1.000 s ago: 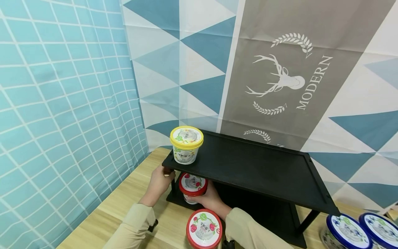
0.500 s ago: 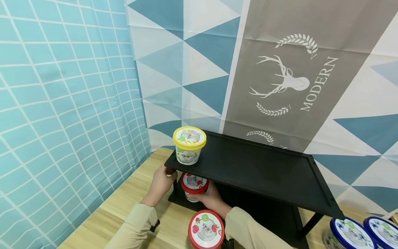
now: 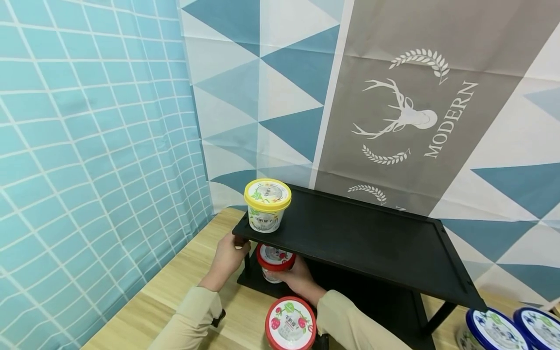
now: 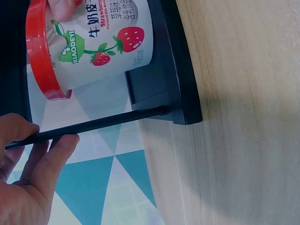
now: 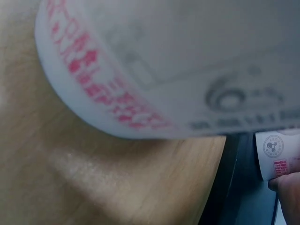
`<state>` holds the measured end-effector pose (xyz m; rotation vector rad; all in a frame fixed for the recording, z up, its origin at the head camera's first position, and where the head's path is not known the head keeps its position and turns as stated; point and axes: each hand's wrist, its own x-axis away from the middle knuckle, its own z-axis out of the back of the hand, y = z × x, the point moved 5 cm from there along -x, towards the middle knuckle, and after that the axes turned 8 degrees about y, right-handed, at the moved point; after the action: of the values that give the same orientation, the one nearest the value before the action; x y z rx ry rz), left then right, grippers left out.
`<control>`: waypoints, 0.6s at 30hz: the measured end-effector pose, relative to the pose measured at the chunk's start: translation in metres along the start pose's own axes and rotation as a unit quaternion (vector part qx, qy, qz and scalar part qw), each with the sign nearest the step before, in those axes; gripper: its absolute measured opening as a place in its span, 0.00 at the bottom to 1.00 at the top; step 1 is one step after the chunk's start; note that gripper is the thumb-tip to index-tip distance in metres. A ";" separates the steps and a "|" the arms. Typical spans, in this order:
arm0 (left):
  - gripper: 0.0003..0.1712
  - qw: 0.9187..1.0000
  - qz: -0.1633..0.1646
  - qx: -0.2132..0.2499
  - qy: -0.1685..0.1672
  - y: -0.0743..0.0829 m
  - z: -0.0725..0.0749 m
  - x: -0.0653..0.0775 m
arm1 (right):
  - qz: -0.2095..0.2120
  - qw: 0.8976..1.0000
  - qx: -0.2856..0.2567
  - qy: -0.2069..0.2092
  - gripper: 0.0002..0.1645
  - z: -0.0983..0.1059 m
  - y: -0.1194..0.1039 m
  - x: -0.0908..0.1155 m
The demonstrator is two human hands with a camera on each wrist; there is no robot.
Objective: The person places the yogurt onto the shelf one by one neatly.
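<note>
In the head view my right hand [image 3: 301, 281] holds a red-lidded strawberry milk pudding cup [image 3: 274, 265] at the left end of the black two-tier shelf [image 3: 350, 243], under its top board. The left wrist view shows that cup [image 4: 105, 40] at the lower board, with a fingertip on its side. My left hand [image 3: 228, 256] grips the shelf's thin corner post [image 4: 103, 123] between thumb and fingers. Close to my right forearm stands another red-lidded cup [image 3: 290, 323], which fills much of the right wrist view. A yellow-lidded cup [image 3: 267, 206] sits on the top board's left end.
Two blue-lidded cups [image 3: 498, 328] stand on the wooden table [image 3: 144, 311] beyond the shelf's right end. A blue checked curtain [image 3: 87, 146] borders the left side, and a patterned cloth [image 3: 288, 97] hangs behind the shelf.
The red-lidded cup in my right hand has moved slightly deeper under the top board. My left hand stays on the post. The head view has shifted a little.
</note>
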<state>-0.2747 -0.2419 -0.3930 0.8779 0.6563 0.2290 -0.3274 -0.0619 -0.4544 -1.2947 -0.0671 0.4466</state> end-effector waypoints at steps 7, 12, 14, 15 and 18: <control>0.11 1.000 0.000 0.007 -0.001 0.000 -0.001 0.001 | 0.001 1.000 -0.004 -0.003 0.47 -0.001 0.001 -0.001; 0.10 1.000 -0.005 0.005 0.003 0.000 -0.001 0.001 | 0.006 1.000 -0.014 -0.017 0.47 -0.005 0.000 -0.002; 0.11 1.000 -0.009 0.005 0.003 0.000 0.000 0.000 | 0.002 1.000 -0.020 -0.024 0.48 -0.007 -0.001 -0.003; 0.11 1.000 -0.009 0.006 0.003 0.000 0.000 0.000 | -0.002 0.999 -0.019 -0.026 0.48 -0.008 -0.001 -0.004; 0.11 1.000 -0.009 0.009 0.003 0.000 0.000 0.000 | -0.013 0.999 -0.014 -0.032 0.49 -0.010 -0.001 -0.004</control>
<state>-0.2746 -0.2419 -0.3934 0.8883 0.6724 0.2100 -0.3282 -0.0729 -0.4556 -1.3059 -0.1428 0.4662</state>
